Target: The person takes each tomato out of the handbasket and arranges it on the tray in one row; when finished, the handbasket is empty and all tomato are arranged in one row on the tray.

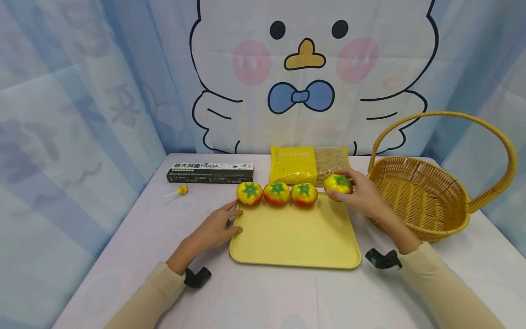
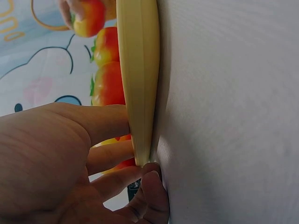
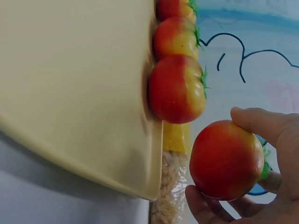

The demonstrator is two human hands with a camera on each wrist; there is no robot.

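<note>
My right hand (image 1: 363,194) grips a red-and-yellow tomato (image 3: 226,161) with a green leafy top. It holds the tomato raised near the back right corner of the yellow tray (image 1: 293,237), fingers and thumb round its sides. Three similar tomatoes stand in a row along the tray's back edge: a left one (image 1: 249,193), a middle one (image 1: 277,193) and a right one (image 1: 304,195). At the tray's left rim, my left hand (image 1: 215,227) rests with extended fingers touching the edge; the left wrist view shows the fingertips against the tray's side near a corner.
A wicker basket (image 1: 464,219) with a tall handle stands right of the tray. Behind the tomatoes lies a yellow pasta bag (image 1: 293,164). A dark pasta box (image 1: 210,173) and a yellow lollipop (image 1: 182,189) lie at the back left. Curtains surround the white table (image 1: 263,297).
</note>
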